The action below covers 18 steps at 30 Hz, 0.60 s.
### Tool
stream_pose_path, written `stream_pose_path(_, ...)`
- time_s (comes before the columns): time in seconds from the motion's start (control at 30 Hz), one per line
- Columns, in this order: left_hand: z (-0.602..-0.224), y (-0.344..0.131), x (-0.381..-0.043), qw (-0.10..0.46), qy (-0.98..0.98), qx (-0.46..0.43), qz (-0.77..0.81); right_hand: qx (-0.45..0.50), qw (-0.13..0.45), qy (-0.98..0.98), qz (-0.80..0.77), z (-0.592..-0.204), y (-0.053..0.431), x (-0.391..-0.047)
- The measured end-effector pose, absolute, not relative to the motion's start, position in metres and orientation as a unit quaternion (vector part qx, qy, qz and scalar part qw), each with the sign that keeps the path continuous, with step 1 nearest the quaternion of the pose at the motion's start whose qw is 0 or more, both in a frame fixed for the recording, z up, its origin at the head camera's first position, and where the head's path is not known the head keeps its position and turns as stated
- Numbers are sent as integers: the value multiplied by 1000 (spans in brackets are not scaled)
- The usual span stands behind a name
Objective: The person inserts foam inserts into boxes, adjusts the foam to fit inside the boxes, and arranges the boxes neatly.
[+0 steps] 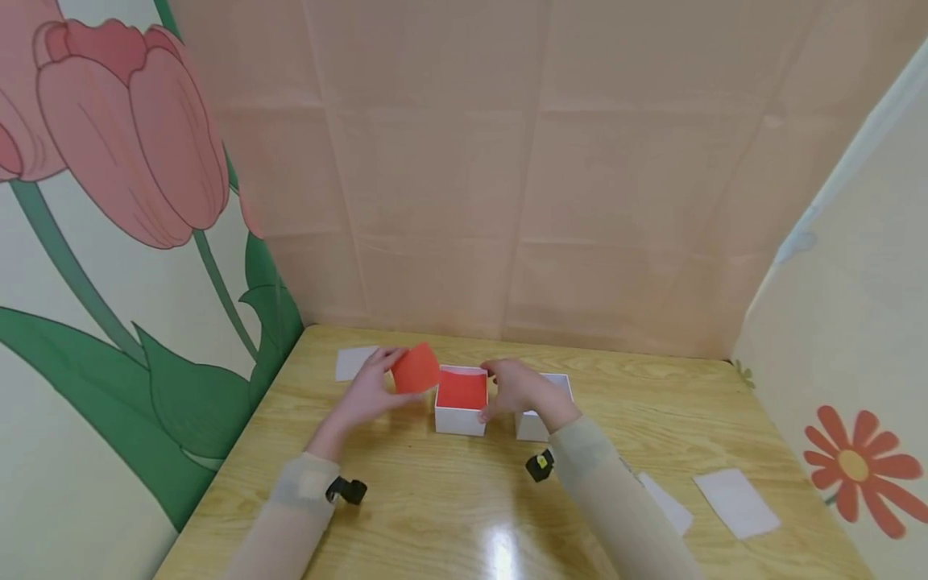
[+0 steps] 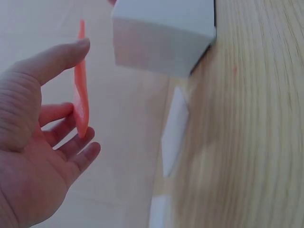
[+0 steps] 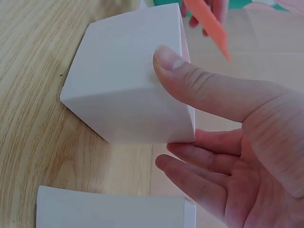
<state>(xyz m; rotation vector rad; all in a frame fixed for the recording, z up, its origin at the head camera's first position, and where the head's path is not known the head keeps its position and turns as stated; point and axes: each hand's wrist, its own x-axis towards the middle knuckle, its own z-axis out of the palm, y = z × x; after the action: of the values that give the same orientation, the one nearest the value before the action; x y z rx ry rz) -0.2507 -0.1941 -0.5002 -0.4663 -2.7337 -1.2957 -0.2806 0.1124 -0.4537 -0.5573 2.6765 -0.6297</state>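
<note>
My left hand (image 1: 366,393) pinches a thin red square sheet (image 1: 416,368) by its edges, between thumb and fingers, in the air left of a white box. In the left wrist view the sheet (image 2: 81,90) appears edge-on, slightly bent. The open-topped white box (image 1: 460,421) stands upright on the table with red material (image 1: 462,390) inside. My right hand (image 1: 518,389) grips this box at its right side. The right wrist view shows the thumb (image 3: 199,88) against one wall of the box (image 3: 123,61) and fingers at the far corner.
A second white box (image 1: 532,427) stands just right, partly behind my right hand. White sheets (image 1: 737,503) lie at the table's right, one (image 1: 665,503) beside my right sleeve. Another white piece (image 1: 353,362) lies at the back left. A draped cloth (image 1: 507,201) hangs behind the table (image 1: 435,499).
</note>
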Motion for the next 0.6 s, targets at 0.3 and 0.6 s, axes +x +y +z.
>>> stream_pose_path(0.3,-493,-167,-253,27,-899,-208,-385,-198,165,939,-227,-455,112,-281)
stream_pose_path(0.6,-490,-152,-256,5,-909,-229,-347,-204,158,940,-222,-454,112,-281)
